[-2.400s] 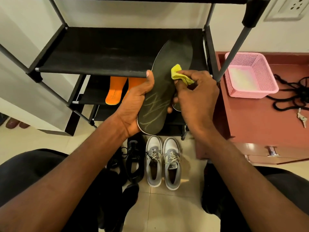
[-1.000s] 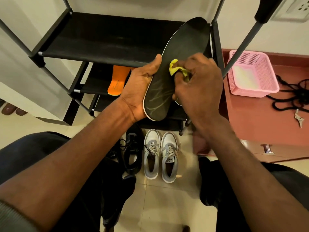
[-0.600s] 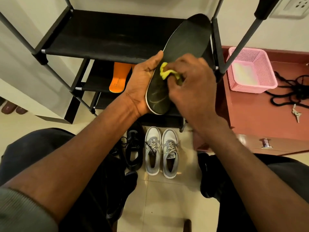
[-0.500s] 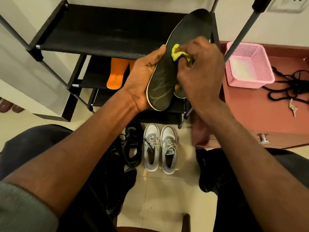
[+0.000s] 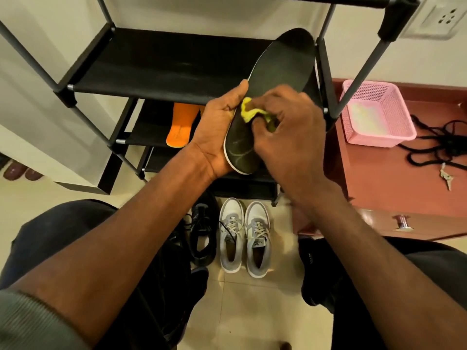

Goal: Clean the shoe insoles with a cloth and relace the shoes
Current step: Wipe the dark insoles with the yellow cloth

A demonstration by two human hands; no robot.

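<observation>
Shoe rack (image 5: 161, 72) behind: R hand (image 5: 290, 132) pinching cloth (image 5: 249, 112) on insole (image 5: 275, 79).

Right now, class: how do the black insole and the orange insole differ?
The black insole is held in the left hand and wiped with a yellow cloth; the orange insole lies untouched on a rack shelf. The black one bears pale lines; the orange looks plain. Both are out of their shoes.

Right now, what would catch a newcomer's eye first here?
Centre frame, the left hand holds a black insole while the right hand rubs it with a yellow cloth. A pink basket sits on the cabinet at right, and grey sneakers stand on the floor below.
</observation>
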